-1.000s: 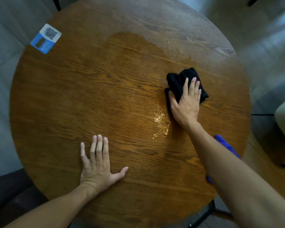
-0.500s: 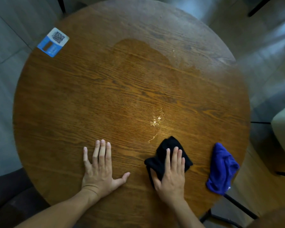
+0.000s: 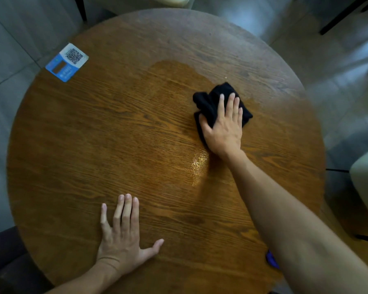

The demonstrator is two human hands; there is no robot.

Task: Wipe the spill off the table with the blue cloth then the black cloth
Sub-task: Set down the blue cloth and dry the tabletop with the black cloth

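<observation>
The black cloth [image 3: 219, 102], right of frame centre, lies bunched under the right hand [image 3: 224, 128], fingers nearly together pressing it flat to soak the wet sheen [image 3: 197, 164]. The left hand [image 3: 123, 240], fingers spread, braces at lower left on the round wooden table [image 3: 94, 145].

We had one view only: our head-worn wide-angle camera looked steeply down, from close above, onto the round brown wooden table [image 3: 94, 145], its near edge nearest us.
</observation>
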